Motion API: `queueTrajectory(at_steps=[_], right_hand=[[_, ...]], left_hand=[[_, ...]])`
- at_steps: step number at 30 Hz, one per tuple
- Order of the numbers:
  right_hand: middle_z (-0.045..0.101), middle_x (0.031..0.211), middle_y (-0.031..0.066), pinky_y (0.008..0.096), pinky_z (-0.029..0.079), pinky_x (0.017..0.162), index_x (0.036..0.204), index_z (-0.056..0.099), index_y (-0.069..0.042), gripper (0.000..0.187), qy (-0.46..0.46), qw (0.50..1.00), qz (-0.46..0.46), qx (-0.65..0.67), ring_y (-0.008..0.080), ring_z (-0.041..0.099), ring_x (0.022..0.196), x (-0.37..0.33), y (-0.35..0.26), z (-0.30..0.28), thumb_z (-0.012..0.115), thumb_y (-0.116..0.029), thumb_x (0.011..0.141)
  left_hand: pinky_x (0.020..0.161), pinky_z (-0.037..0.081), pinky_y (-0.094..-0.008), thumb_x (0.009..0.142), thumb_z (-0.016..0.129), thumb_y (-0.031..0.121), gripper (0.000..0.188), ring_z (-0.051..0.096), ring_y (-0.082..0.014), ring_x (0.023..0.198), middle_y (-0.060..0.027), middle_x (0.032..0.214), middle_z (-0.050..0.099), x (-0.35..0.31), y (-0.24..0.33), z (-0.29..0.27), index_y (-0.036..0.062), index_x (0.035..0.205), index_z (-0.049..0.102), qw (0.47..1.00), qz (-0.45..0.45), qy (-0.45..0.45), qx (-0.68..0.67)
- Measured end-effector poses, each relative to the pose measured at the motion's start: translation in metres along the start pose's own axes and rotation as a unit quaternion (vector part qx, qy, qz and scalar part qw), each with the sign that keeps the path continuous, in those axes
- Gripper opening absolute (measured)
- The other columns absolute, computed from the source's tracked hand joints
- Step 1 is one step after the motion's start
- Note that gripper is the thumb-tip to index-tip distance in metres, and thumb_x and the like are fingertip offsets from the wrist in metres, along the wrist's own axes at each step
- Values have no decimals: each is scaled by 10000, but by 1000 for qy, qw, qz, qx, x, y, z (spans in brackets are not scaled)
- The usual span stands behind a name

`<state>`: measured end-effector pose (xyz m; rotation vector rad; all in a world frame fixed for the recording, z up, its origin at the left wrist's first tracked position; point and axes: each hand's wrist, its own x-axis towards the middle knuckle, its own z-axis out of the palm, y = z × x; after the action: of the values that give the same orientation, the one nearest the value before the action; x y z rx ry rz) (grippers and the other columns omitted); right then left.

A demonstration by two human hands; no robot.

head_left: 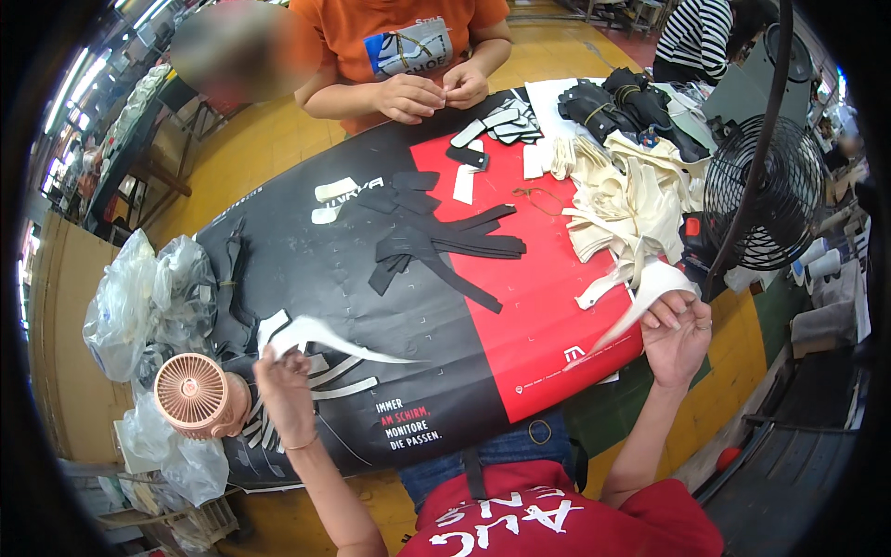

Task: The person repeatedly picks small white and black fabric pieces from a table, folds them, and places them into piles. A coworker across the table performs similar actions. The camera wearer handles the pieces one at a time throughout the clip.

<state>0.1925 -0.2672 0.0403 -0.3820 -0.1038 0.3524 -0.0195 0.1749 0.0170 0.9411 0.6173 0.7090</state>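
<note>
My left hand (283, 385) pinches a long curved white piece (339, 342) and lifts it off a small stack of white cut pieces (325, 379) near the table's front left. My right hand (676, 332) grips another white curved piece (640, 302) at the table's right edge, beside a heap of cream-white pieces (626, 200). Black strips (445, 246) lie spread in the middle of the black and red table cover (548, 306).
A pink hand fan (195, 395) and clear plastic bags (148, 302) sit at the left. Across the table a person in orange handles small pieces (432, 91). Grey and white pieces (501, 125), black bundles (622, 107) and a black cage fan (766, 190) stand at the right.
</note>
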Motion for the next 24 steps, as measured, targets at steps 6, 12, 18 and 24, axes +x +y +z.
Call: queueTrajectory(at_steps=[6,12,18,24], right_hand=[[659,911,49,266,504,775,1021,634,-26,152,173,819,-178,-517,115,611,838,17,38,11,583,-168,1009],[693,914,96,385,528,765,868,694,-40,285,-11,571,-184,-800,262,681,853,39,96,48,779,-311,862],[678,1166,97,352,474,990,1231,642,-5,506,-283,804,72,-518,200,631,1094,7,120,71,781,-342,881],[713,893,131,210,440,457,1065,640,28,113,-175,854,273,-407,68,584,554,4,108,61,638,-40,975]], left_hand=[[808,449,-318,1005,535,242,230,546,-155,891,-68,982,587,-32,16,15,12,1015,543,986,107,-46,119],[783,482,-289,900,604,20,59,605,-136,802,-113,953,699,-91,-10,101,-25,867,624,944,14,-205,259],[687,467,-293,830,670,4,33,616,-181,740,-121,904,719,-87,-7,145,-2,848,643,859,177,-322,357],[727,478,-339,835,686,16,61,637,-266,819,-121,934,697,-69,3,144,12,892,664,812,216,-347,417]])
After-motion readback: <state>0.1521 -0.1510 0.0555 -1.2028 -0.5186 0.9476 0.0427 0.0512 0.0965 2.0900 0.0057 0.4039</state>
